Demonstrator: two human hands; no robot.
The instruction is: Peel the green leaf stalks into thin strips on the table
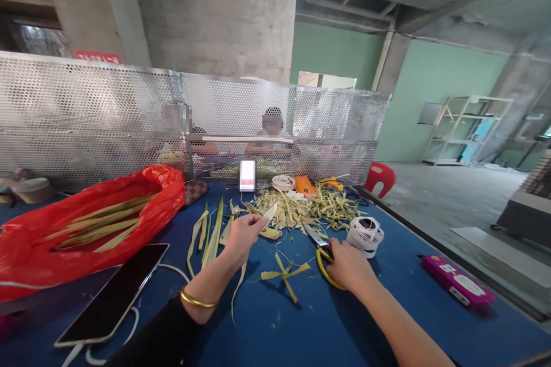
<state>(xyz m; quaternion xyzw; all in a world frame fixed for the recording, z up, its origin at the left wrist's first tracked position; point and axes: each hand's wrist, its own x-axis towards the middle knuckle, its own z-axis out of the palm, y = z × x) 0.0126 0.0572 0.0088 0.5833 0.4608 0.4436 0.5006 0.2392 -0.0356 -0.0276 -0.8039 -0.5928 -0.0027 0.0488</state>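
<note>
My left hand [244, 235] pinches a pale leaf strip [271, 215], its pointed end sticking up past the fingertips. At the right, my right hand [348, 264] is closed on yellow-handled scissors [326, 272], whose blades point up and left toward the trimmings. Between the hands a cross-shaped piece of woven leaf strips [284, 275] lies flat on the blue table [258, 332]. Left of my left hand lie several long leaf strips [214, 241]. A heap of shredded leaf trimmings [301, 212] spreads beyond both hands.
A red plastic bag [163, 189] of long leaves and a charging phone [114, 298] occupy the left. Right of the scissors stand a white wrapped roll [365, 235] and a purple box [456, 281]. Behind the heap are a tape roll [284, 183] and perforated metal screen [241, 109], with people beyond.
</note>
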